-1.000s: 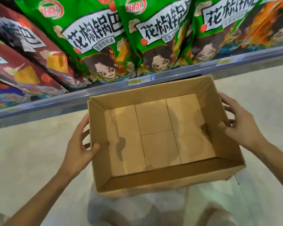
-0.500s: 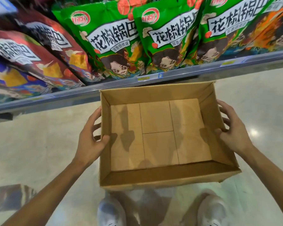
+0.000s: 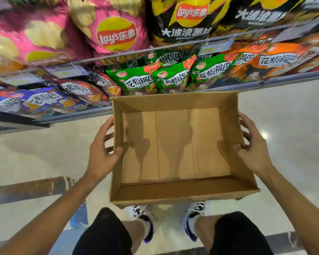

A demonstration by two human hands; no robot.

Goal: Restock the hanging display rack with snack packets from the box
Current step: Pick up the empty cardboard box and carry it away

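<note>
Just then, a brown cardboard box (image 3: 175, 148) was held up in front of the person, above the pale floor (image 3: 26, 153) and over both white and black shoes (image 3: 145, 223). Its open top faced the camera, and only its bare bottom flaps showed inside. The left hand (image 3: 101, 153) gripped the left wall, thumb hooked over the rim onto the inner face and the fingers (image 3: 108, 137) spread along the outside. The right hand (image 3: 252, 150) gripped the right wall the same way, thumb inside and fingers fanned on the outer face. Beyond the box's far edge stood the display rack (image 3: 173, 47), where green snack packets (image 3: 171, 78) sat in a row just behind the box. To their left lay red and purple packets (image 3: 44, 100), to their right orange packets (image 3: 276, 61). Above the metal rail sat a pink Lay's bag (image 3: 114, 28) and a black and yellow Lay's bag (image 3: 188, 19). The upper rows were blurred, so whether those bags hung from hooks or sat on a shelf could not be told. Black shorts (image 3: 107, 234) filled the lower edge
</note>
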